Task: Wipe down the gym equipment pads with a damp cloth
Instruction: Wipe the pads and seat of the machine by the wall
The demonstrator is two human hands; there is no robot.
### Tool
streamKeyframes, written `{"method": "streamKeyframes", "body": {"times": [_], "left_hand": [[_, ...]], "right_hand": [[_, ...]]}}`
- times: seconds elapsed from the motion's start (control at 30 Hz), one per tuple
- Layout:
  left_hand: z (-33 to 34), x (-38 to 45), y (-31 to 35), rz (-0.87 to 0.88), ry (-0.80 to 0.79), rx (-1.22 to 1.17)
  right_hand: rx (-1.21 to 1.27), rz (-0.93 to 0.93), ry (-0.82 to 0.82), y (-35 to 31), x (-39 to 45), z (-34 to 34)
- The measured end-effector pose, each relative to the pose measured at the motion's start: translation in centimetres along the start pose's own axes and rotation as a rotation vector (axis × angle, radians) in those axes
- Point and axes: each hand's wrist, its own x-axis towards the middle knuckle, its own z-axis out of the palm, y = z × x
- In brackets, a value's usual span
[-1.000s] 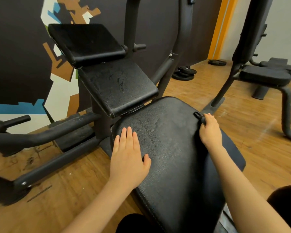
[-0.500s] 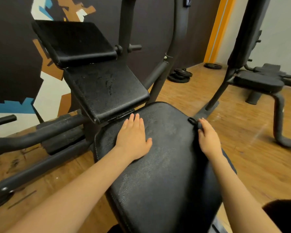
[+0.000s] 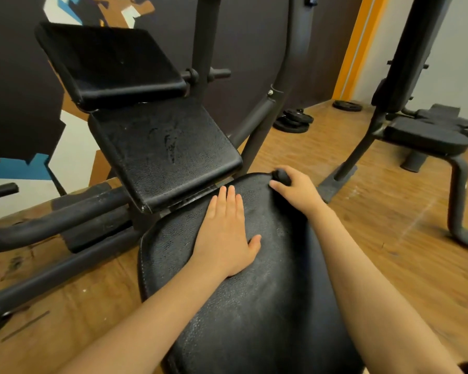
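Note:
A large black seat pad (image 3: 254, 306) fills the lower middle of the view. My left hand (image 3: 224, 238) lies flat on it, fingers straight and together, pointing at the pad's far edge. My right hand (image 3: 297, 193) is at the far right corner of that pad and grips a small black wad (image 3: 281, 176) that looks like a bunched cloth; most of it is hidden in the fist. Beyond the seat, a scuffed middle pad (image 3: 162, 149) slopes up. Above and behind that one sits an upper pad (image 3: 111, 63).
Dark metal frame bars (image 3: 52, 225) run along the wooden floor at left. Upright posts (image 3: 278, 76) rise behind the pads. Weight plates (image 3: 295, 121) lie on the floor farther back. A second padded bench (image 3: 427, 139) with a curved leg stands at right.
Both hands have slid along the seat pad toward its far end. My right hand went from the pad's right edge to its far right corner, still holding the black wad.

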Motion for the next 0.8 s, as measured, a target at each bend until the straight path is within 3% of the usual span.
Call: {"method": "streamKeyframes", "body": {"times": [0.17, 0.33, 0.5, 0.63, 0.8], "left_hand": [[0.1, 0.1, -0.2, -0.001, 0.002, -0.018], [0.0, 0.0, -0.1, 0.004, -0.009, -0.028], [-0.1, 0.0, -0.2, 0.006, -0.005, -0.032], [-0.2, 0.0, -0.1, 0.003, -0.007, -0.026], [-0.1, 0.0, -0.2, 0.006, -0.005, -0.044]], "right_hand": [[0.074, -0.074, -0.055, 0.1, 0.6, 0.0], [0.034, 0.028, -0.031, 2.9, -1.6, -1.7], [-0.001, -0.023, -0.124, 0.2, 1.7, -0.8], [0.031, -0.091, -0.068, -1.4, 2.7, 0.5], [0.080, -0.007, 0.045, 1.2, 0.2, -0.3]]}}
